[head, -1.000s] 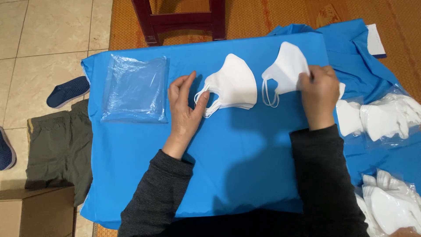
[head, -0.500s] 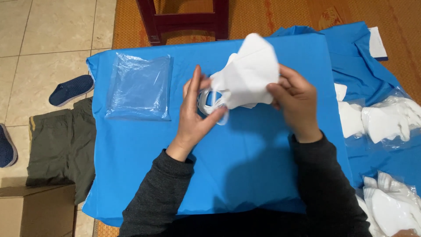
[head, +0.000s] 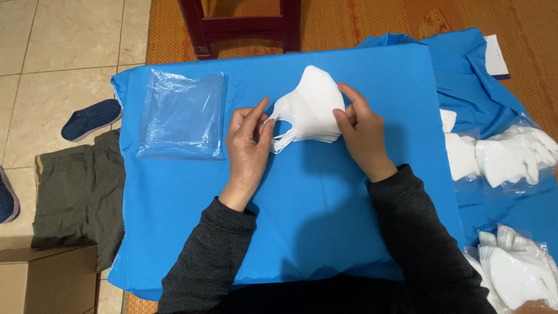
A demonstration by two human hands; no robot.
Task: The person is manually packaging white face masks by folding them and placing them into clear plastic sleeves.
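Down onto the blue cloth (head: 325, 232) come the white masks (head: 308, 107), now stacked; left hand (head: 247, 142) pinches the ear loops, right hand (head: 360, 131) presses their edge, keeping them even.

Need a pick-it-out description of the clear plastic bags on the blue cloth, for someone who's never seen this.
Start at the blue cloth that covers the work surface. On its far left part, left of the left hand, lies a flat square stack of clear plastic bags. It is see-through and glossy, while the masks between the hands and the masks in bags at the right are white.
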